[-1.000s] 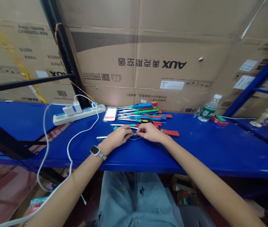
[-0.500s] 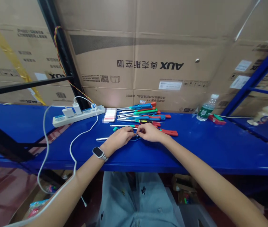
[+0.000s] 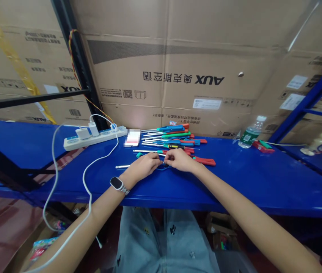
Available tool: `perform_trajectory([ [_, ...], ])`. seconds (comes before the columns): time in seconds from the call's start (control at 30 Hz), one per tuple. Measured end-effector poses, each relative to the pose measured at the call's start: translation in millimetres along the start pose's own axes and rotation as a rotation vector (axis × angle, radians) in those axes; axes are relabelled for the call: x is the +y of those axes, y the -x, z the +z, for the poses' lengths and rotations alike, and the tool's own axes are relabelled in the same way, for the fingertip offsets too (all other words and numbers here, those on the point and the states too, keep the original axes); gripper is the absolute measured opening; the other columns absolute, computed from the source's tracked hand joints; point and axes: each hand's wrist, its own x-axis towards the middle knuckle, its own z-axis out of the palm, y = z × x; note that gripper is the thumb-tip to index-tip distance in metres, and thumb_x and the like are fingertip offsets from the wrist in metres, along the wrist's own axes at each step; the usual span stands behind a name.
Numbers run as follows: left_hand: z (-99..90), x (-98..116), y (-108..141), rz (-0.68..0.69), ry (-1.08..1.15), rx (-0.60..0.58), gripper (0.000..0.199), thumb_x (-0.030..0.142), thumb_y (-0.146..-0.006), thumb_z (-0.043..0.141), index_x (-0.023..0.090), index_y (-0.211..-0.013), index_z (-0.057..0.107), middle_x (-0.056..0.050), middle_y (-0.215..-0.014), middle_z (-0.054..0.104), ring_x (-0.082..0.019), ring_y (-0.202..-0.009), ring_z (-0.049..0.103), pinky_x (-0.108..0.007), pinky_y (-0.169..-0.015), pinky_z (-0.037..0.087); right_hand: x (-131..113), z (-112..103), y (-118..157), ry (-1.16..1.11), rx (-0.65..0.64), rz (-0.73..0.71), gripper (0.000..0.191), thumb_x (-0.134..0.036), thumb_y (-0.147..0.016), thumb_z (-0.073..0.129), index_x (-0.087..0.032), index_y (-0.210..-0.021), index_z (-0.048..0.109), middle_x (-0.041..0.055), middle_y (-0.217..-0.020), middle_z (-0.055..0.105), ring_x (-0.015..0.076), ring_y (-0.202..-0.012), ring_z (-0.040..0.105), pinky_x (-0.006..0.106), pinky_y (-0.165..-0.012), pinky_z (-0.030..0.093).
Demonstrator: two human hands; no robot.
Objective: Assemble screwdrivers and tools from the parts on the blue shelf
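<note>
On the blue bench point(image 3: 243, 182), long tools point(image 3: 178, 134) lie toward the back edge. Nearer the front, left hand point(image 3: 145, 166) and right hand point(image 3: 180, 160) are pinched nearly closed on a small blurred piece point(image 3: 164, 163) directly between their fingertips.

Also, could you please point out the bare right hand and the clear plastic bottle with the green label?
Bare right hand point(image 3: 179, 159): head view, on the back of the hand.
Clear plastic bottle point(image 3: 247, 135): head view, on its label.

Handles point(image 3: 204, 161) are red, blue and green, one black-and-yellow; table point(image 3: 248, 182) blue; strip point(image 3: 101, 139) white; carton point(image 3: 178, 91) brown; trousers point(image 3: 146, 250) grey-blue with small dark motifs.
</note>
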Motion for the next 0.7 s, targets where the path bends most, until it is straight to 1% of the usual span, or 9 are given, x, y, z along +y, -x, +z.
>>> perform_trajectory([
  [0.1,0.1,-0.5,0.3,-0.006,0.007,-0.006,0.026,0.019,-0.102,0.050,0.017,-0.103,0.075,-0.009,-0.102,0.067,-0.020,-0.091,0.065,-0.029,-0.080,0.053,2.2,2.1,-2.5,-0.005,-0.006,0.004,0.012,-0.007,-0.082,0.064,-0.014,-0.074,0.068,0.0017,-0.070,0.067,0.0131,-0.064,0.059,0.024,-0.064,0.043],
  [0.27,-0.3,-0.7,0.5,0.009,0.009,-0.016,0.026,0.018,-0.102,0.048,0.017,-0.104,0.074,-0.009,-0.103,0.065,-0.020,-0.093,0.064,-0.029,-0.081,0.053,2.5,4.5,-7.4,-0.056,-0.006,0.023,0.015,-0.001,-0.077,0.065,-0.016,-0.078,0.063,-0.0012,-0.069,0.063,0.0124,-0.064,0.059,0.022,-0.061,0.043],
  [0.37,0.0,-0.9,2.4,0.022,0.011,-0.001,0.028,0.017,-0.103,0.046,0.017,-0.106,0.073,-0.009,-0.102,0.065,-0.020,-0.092,0.064,-0.030,-0.082,0.053,0.6,3.2,-6.9,-0.047,-0.013,0.041,0.016,-0.002,-0.077,0.066,-0.016,-0.073,0.062,-0.0018,-0.066,0.062,0.0119,-0.062,0.057,0.022,-0.061,0.042],
  [0.5,-0.4,-3.0,7.9,0.059,-0.019,0.031,0.029,0.015,-0.100,0.048,0.017,-0.118,0.070,-0.010,-0.107,0.067,-0.023,-0.099,0.063,-0.035,-0.088,0.054,-2.0,1.2,-4.3,-0.053,0.003,0.092,0.016,-0.002,-0.078,0.066,-0.016,-0.070,0.063,-0.0003,-0.067,0.064,0.0124,-0.064,0.058,0.023,-0.062,0.043],
  [0.6,-2.0,-5.2,12.4,0.067,-0.037,0.038,0.028,0.016,-0.100,0.047,0.016,-0.115,0.070,-0.010,-0.109,0.069,-0.024,-0.100,0.063,-0.037,-0.090,0.054,-1.3,1.6,-2.8,-0.083,0.008,0.072,0.014,-0.002,-0.078,0.065,-0.015,-0.071,0.065,0.0016,-0.072,0.068,0.0133,-0.068,0.061,0.023,-0.065,0.045],
  [0.7,-2.9,-6.3,15.6,0.044,-0.020,0.040,0.028,0.016,-0.099,0.048,0.016,-0.113,0.072,-0.010,-0.109,0.070,-0.024,-0.099,0.064,-0.038,-0.088,0.055,0.6,3.1,-1.4,-0.112,0.021,0.060,0.012,-0.006,-0.079,0.066,-0.015,-0.071,0.066,0.0012,-0.070,0.067,0.0131,-0.065,0.060,0.024,-0.063,0.045],
])
